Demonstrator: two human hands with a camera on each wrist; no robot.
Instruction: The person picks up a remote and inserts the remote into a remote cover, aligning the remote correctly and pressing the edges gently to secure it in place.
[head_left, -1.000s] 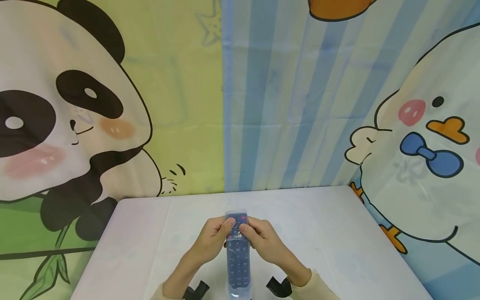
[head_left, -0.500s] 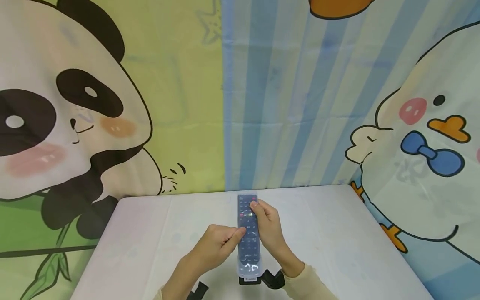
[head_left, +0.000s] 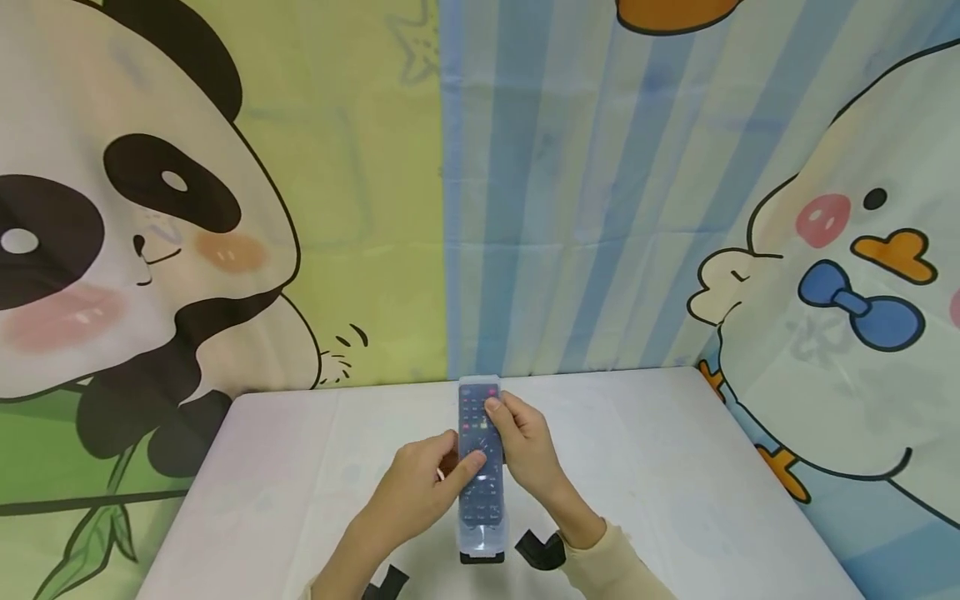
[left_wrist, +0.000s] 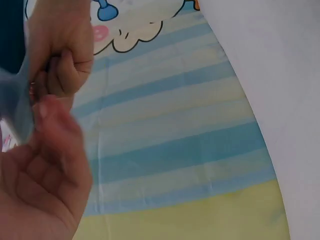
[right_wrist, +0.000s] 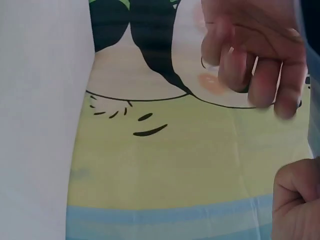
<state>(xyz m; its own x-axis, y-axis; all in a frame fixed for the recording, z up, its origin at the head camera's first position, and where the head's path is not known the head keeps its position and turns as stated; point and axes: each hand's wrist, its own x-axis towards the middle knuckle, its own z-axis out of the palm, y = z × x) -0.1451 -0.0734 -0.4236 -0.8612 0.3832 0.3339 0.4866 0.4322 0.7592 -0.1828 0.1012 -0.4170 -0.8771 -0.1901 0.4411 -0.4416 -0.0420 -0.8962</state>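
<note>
In the head view a dark remote control (head_left: 481, 492) in a clear plastic sleeve stands upright above the white table. My right hand (head_left: 529, 442) grips its upper right edge, with the thumb on the front and curled fingers behind. My left hand (head_left: 420, 487) is at the left side, its thumb reaching over the keys. In the right wrist view the fingers of the left hand (right_wrist: 260, 70) hang loose, apart from the remote. The left wrist view shows the left hand (left_wrist: 50, 170) blurred below the right hand (left_wrist: 62, 55), beside the sleeve's edge.
The white table (head_left: 637, 467) runs back to printed curtains, a panda (head_left: 150, 250) on the left and a white bird (head_left: 832, 392) on the right. A black mount (head_left: 542, 550) sits by the right wrist. A black end (head_left: 482, 558) shows below the sleeve.
The remote first rose and shifted right, then moved slightly left. The left hand slid from its upper part down to its middle, and its fingers have loosened. The right hand keeps its grip.
</note>
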